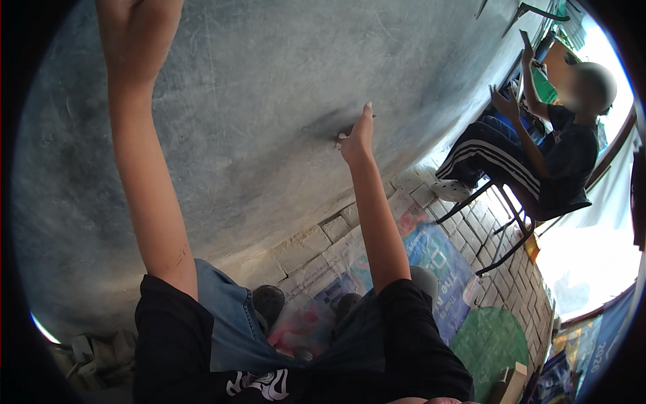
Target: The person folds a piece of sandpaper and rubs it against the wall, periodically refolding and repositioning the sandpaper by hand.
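Note:
My left hand (138, 30) is raised high against the grey plastered wall (249, 87). Its fingers lie past the upper edge of the picture, so what they do is hidden. Lower and to the right, my right hand (356, 140) is at the wall with its fingers curled. A small dark piece shows at those fingers, partly covered by the hand, too little to name. A dark shadow falls on the wall just left of this hand.
A printed banner sheet (447, 283) covers part of the brick paving (498, 286) by my feet. At the right, a person (558, 145) sits on a black-legged chair, hands raised. A green round piece (491, 347) and wood blocks (515, 384) lie lower right; rubble (101, 353) lies lower left.

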A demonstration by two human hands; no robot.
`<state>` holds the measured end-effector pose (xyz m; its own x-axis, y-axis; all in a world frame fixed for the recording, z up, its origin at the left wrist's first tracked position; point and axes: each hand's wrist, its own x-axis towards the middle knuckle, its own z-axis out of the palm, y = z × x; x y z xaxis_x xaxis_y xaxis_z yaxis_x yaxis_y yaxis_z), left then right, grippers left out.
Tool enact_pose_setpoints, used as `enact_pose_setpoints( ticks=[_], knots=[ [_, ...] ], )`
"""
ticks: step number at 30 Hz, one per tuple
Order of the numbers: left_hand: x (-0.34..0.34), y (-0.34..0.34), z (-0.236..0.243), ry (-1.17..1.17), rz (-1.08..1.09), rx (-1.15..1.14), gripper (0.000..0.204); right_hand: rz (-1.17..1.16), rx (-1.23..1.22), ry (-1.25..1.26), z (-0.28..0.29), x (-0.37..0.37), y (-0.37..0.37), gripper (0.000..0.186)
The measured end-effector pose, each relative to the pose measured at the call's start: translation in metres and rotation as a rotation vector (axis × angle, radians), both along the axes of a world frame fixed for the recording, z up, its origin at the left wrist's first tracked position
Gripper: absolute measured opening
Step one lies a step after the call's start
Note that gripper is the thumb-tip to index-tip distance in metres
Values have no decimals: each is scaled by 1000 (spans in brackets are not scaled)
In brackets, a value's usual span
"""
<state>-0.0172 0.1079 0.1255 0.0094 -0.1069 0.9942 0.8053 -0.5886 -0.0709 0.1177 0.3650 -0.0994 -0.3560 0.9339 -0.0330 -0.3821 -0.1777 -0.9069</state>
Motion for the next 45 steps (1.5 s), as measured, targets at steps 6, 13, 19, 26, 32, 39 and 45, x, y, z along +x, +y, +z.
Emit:
enact_pose_setpoints(
  ticks=[6, 13, 19, 26, 32, 39, 45],
  knots=[
    [8, -1, 0, 45, 87, -11, 21, -81, -46, 54, -15, -1, 12, 89],
    [13, 3, -4, -35, 173, -74, 21, -268, -142, 20, -21, -5, 18, 84],
    [11, 14, -3, 133, 82, -7, 20, -83, -151, 13, -11, 4, 4, 84],
    [13, 23, -8, -1, 31, -117, 18, -221, -29, 4, 5, -3, -21, 87],
    [13, 30, -9, -10, -6, -146, 15, -30, -166, 215, 10, 0, -33, 89],
    [12, 33, -9, -16, -47, -169, 15, -188, 18, 8, 0, -8, -54, 88],
    [13, 28, -10, -37, -38, -171, 14, -65, 93, -77, -13, -25, -66, 88]
  ],
)
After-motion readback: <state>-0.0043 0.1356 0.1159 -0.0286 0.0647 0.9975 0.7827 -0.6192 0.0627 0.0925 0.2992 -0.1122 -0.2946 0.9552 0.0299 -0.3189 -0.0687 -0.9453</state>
